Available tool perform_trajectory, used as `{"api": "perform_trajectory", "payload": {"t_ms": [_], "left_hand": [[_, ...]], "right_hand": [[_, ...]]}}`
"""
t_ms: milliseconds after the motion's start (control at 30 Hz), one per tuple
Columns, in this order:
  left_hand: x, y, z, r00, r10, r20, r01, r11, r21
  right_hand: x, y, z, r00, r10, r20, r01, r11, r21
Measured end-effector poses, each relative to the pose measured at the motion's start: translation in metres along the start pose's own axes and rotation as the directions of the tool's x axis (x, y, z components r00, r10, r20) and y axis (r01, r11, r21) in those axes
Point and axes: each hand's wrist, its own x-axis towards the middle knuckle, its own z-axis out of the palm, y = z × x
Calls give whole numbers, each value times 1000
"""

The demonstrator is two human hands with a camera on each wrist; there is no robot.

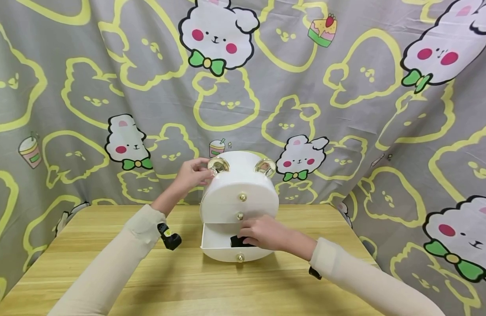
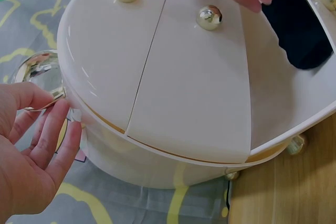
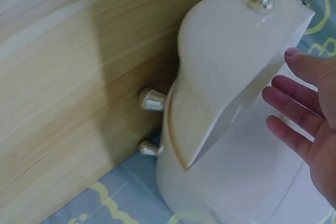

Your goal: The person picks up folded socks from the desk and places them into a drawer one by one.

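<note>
A white drawer box (image 1: 227, 195) with gold ears and ball knobs stands on the table. At its upper left, my left hand (image 1: 191, 174) pinches the rim of the gold ear (image 2: 38, 74) between thumb and fingers. The bottom drawer (image 1: 219, 254) is pulled out; the two drawers above it are closed. Inside it lies a flat black item (image 2: 302, 30) with a soft, rounded outline; its kind is unclear. Over the drawer is my right hand (image 1: 266, 232), its fingers (image 3: 291, 106) loosely extended and holding nothing. In the head view that hand partly covers the black item.
The wooden table (image 1: 168, 281) reaches around the box on both sides and in front. Behind it hangs a grey patterned curtain (image 1: 235, 87). Short gold feet (image 3: 153, 99) support the box. A black wrist camera (image 1: 169, 237) juts out below the left sleeve.
</note>
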Motion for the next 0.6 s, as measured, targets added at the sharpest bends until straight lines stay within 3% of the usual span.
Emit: {"api": "perform_trajectory", "payload": {"t_ms": [133, 367, 600], "left_hand": [[0, -1, 0, 1000, 1, 5, -1, 1000, -1], [1, -2, -1, 1000, -1, 3, 1, 1000, -6], [0, -1, 0, 1000, -5, 0, 5, 1000, -2]], "right_hand": [[-3, -12, -6, 995, -59, -85, 54, 997, -60], [-10, -37, -8, 966, -164, -201, 129, 976, -175], [-17, -50, 5, 946, -181, -269, 131, 972, -193]]}}
